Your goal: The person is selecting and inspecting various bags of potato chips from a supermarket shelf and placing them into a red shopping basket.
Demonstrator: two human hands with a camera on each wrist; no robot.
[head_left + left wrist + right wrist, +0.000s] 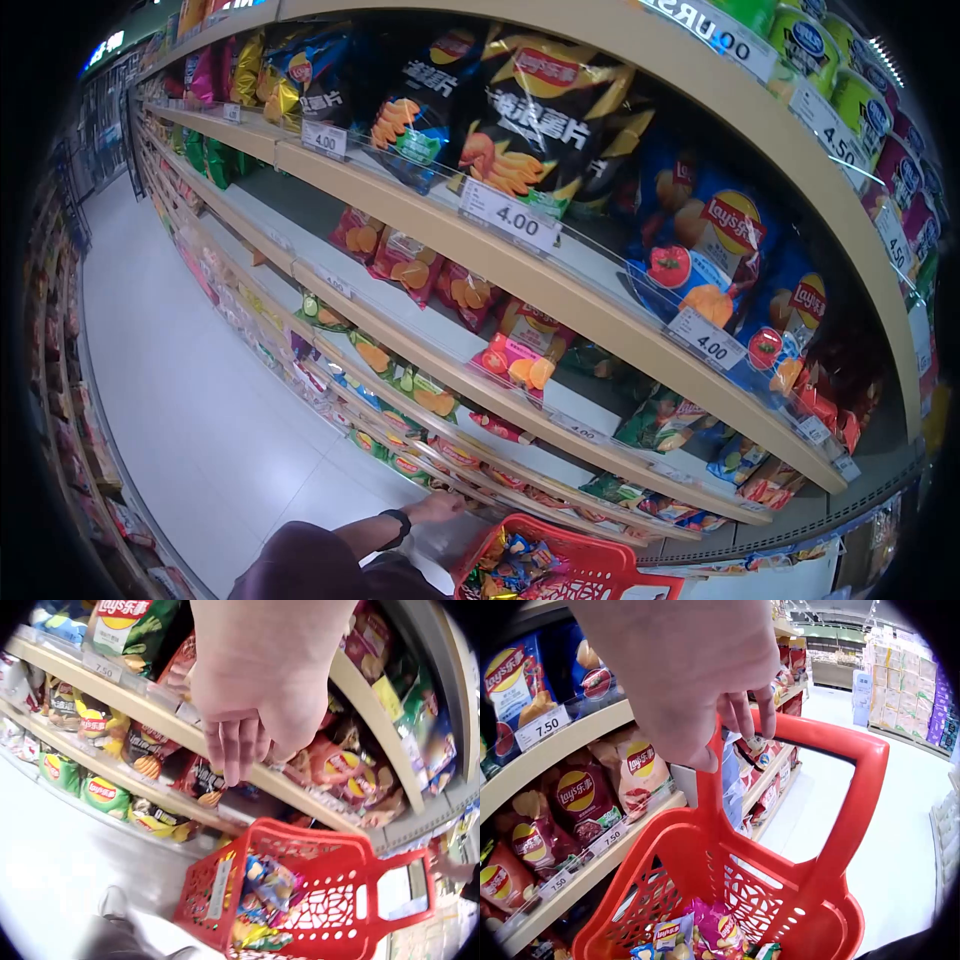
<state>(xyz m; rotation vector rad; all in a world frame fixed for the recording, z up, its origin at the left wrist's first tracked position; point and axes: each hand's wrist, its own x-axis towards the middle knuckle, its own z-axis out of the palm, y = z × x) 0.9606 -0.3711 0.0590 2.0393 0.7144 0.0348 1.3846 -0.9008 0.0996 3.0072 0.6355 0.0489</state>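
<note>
Red shopping basket (681,851) is holding Lay's chip bags (724,930); right hand (694,671) is gripping its handle (817,740), left hand (259,694) is hanging to the left, fingers loose.

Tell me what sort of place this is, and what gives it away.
Most likely a supermarket, in the snack aisle: shelves stocked with chip bags, price tags along the shelf edges, and a red shopping basket with snack packs inside.

I see a basket (705,855) of smooth, slightly glossy red plastic. The snack bags (530,120) look like shiny, crinkled film. To me the floor (190,330) reads smooth with a soft sheen.
</note>
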